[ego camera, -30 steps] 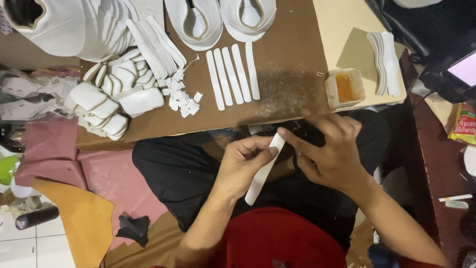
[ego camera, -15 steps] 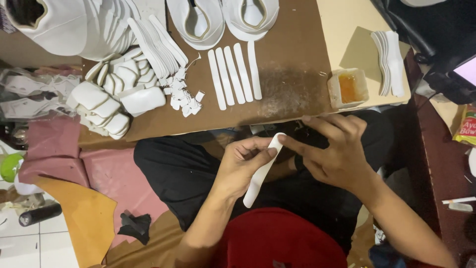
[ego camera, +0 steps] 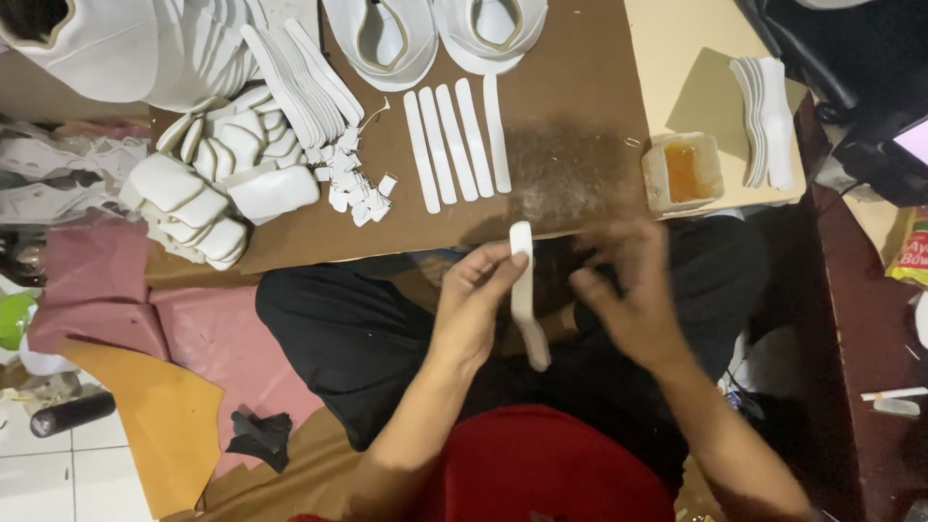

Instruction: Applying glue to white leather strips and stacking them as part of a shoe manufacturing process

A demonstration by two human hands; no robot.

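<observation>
My left hand (ego camera: 474,304) pinches a long white strip (ego camera: 525,300) that hangs almost upright over my lap, just below the brown board (ego camera: 570,116). My right hand (ego camera: 628,295) is blurred, a little to the right of the strip, fingers apart and off it. Several similar white strips (ego camera: 454,140) lie side by side on the board above my hands. A small tub of amber glue (ego camera: 684,172) stands at the board's right edge, above my right hand.
White shoe uppers (ego camera: 440,29) sit at the board's top. Stacks of white cut pieces (ego camera: 222,184) and small scraps (ego camera: 353,184) lie left. More white pieces (ego camera: 764,121) rest on a tan board at right. Pink and orange sheets (ego camera: 145,329) lie on the floor.
My right hand has let go of the strip and moved right. My left hand has swung the strip from a slant to nearly upright.
</observation>
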